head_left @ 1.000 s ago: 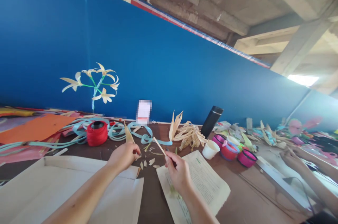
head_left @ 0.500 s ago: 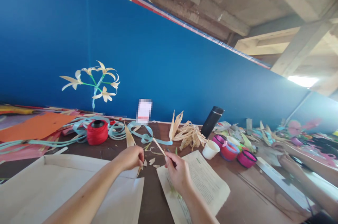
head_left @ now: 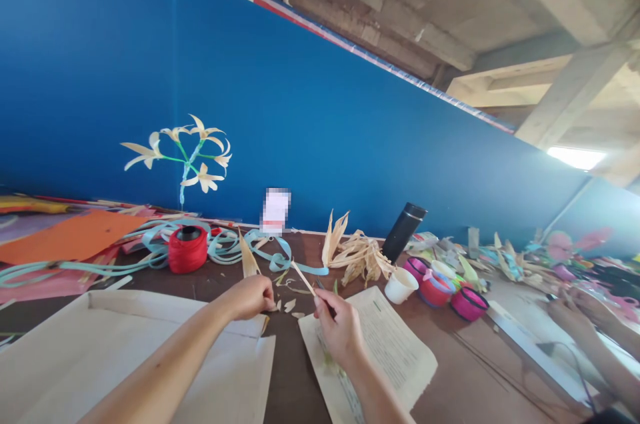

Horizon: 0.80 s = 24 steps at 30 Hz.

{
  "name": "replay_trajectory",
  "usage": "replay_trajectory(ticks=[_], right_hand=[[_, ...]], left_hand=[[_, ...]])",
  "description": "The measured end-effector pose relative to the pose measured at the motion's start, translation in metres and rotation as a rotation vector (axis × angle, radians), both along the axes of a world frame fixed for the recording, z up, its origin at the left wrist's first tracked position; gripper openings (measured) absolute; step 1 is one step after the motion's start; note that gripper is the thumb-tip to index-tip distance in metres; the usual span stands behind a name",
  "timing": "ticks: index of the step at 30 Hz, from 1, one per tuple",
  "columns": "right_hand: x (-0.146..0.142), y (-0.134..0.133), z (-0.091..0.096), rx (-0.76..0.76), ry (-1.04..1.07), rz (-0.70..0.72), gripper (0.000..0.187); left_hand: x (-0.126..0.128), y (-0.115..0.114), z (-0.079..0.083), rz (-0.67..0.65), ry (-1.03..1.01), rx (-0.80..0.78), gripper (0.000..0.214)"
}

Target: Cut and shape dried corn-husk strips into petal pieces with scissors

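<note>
My left hand is closed over the edge of a large pale paper sheet. A pointed dry corn husk piece sticks up from behind its fingers, and a bit of husk shows below them. In my right hand a thin pale wooden stick is pinched, pointing up and left. Something small and dark shows between those fingers; I cannot make out what. Under this hand lies a printed booklet page. Small husk scraps lie on the brown table between both hands.
Behind are a red ribbon spool, light blue tubing, dried husks, a white cup, a black bottle and pink containers. A husk flower spray stands against the blue wall. Another person's hands work at right.
The view has shifted slightly, so everything sits a little further right. My hands keep nearly the same pose. The other person's hands at the right have moved.
</note>
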State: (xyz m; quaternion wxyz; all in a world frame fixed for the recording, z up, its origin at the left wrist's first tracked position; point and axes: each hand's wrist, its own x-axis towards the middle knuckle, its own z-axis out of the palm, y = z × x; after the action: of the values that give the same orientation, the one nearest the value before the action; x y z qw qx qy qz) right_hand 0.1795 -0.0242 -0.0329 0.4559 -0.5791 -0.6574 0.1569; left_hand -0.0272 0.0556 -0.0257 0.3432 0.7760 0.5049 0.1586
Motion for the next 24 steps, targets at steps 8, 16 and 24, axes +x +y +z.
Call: replay_trajectory(ticks=[8,16,24], right_hand=[[0.000,0.000,0.001,-0.005,0.018,0.008,0.028],[0.000,-0.001,0.001,-0.011,-0.001,0.010,0.028],[-0.001,0.000,0.000,0.005,0.015,0.028,0.028]], left_hand=[[0.000,0.003,0.003,0.032,-0.299,-0.171,0.021],[0.002,-0.002,0.001,0.068,-0.549,-0.350,0.034],[0.000,-0.008,0.000,0.091,-0.562,-0.252,0.032]])
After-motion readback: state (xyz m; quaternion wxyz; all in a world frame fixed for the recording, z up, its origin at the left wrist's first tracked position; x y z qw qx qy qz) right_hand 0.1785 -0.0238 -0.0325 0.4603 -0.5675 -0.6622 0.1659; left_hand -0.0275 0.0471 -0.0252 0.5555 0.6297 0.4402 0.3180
